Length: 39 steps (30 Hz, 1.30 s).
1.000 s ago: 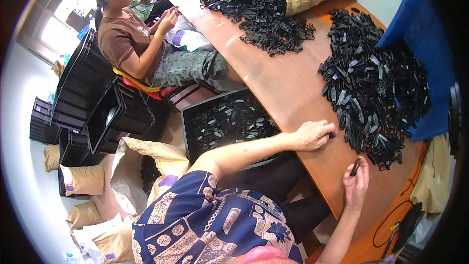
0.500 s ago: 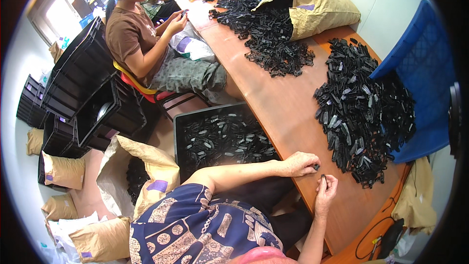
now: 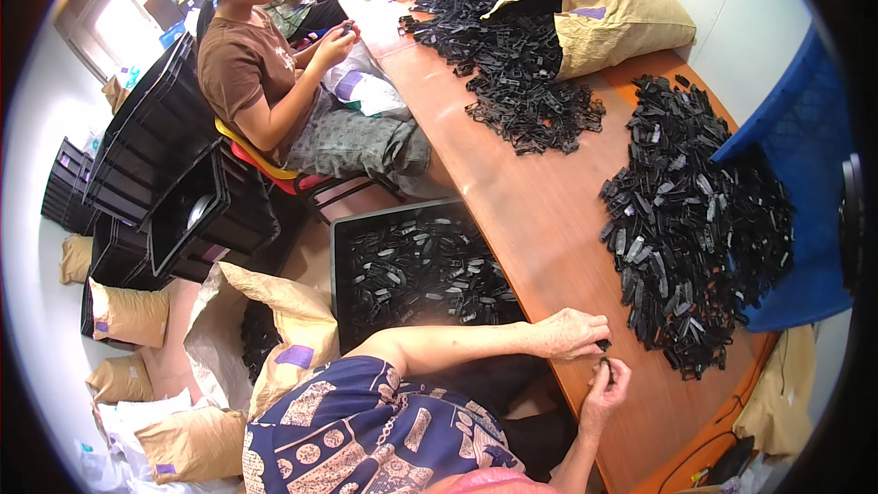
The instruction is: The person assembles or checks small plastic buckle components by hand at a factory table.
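Pinching 1 small black plastic part (image 3: 604,354) between both hands, left hand (image 3: 572,334) fingertips on top, right hand (image 3: 608,387) below, over the wooden table (image 3: 540,220) edge, just beside the big black parts pile (image 3: 695,229).

Tan paper sack (image 3: 599,9), far end of the table: lying on its side, mouth open, purple label patch (image 3: 592,12) on its flank.
Tan sack (image 3: 274,329), floor beside the black crate: open, purple label.
Tan sacks (image 3: 128,311), lower left floor: closed, small purple labels.
Clear plastic bag (image 3: 366,90), seated co-worker's lap: purple patch.
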Tool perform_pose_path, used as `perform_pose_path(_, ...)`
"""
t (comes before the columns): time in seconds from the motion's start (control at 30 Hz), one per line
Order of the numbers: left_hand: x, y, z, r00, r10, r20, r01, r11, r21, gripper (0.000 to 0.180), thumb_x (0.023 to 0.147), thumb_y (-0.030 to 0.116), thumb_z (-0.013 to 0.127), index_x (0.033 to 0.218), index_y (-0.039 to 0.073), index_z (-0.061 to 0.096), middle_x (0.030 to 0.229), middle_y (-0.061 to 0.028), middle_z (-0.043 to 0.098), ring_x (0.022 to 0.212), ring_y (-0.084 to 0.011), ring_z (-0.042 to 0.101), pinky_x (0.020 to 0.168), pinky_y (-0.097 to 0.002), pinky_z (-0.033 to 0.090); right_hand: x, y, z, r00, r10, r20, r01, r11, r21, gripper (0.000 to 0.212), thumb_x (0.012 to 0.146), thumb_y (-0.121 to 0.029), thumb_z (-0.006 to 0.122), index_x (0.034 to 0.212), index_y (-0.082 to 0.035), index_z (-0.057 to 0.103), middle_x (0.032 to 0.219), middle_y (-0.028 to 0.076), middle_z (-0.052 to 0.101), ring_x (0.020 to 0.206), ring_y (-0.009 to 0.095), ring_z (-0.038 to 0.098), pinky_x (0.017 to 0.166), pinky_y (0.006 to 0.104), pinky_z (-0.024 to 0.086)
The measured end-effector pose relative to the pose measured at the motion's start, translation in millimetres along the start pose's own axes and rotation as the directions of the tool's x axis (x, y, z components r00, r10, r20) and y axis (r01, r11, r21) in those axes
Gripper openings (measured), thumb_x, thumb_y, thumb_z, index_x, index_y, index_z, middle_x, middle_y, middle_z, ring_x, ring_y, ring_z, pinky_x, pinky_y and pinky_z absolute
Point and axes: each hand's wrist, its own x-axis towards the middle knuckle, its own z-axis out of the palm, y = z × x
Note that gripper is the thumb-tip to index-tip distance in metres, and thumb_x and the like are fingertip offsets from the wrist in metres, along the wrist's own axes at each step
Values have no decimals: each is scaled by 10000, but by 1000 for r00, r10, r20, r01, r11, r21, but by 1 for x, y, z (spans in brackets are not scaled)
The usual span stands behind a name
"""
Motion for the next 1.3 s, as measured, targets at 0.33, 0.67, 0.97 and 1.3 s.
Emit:
perform_pose_path(0.33,48,-89,-87,498,-350,-794,214,936,-278,136,933,91,514,1044,16,493,764,-140,532,664,-253,548,624,-353,453,81,-63,103,981,-112,161,36,911,412,130,948,-34,509,1077,-11,504,872,51,562,629,62,483,556,195,418)
perform_pose_path(0.67,94,-168,-93,343,-384,-857,253,917,-310,196,948,149,538,1106,42,492,826,-151,561,716,-270,575,669,-352,476,152,-41,181,998,17,67,-51,842,537,104,954,-69,517,1046,-22,511,823,47,566,578,54,446,523,187,372)
perform_pose_path(0.97,101,-166,-99,531,-345,-774,333,925,-184,212,895,142,601,1057,39,510,833,-147,570,701,-291,582,624,-371,466,152,-54,185,978,86,188,-152,914,377,154,955,-72,509,1079,19,518,941,86,585,756,109,568,610,220,467)
perform_pose_path(1.3,104,-161,-96,604,-403,-688,349,909,-226,213,890,164,611,1021,31,508,826,-152,590,712,-312,593,635,-369,475,153,-55,181,980,97,174,-153,926,344,164,945,-69,525,1075,30,534,966,99,578,803,140,580,708,253,512)
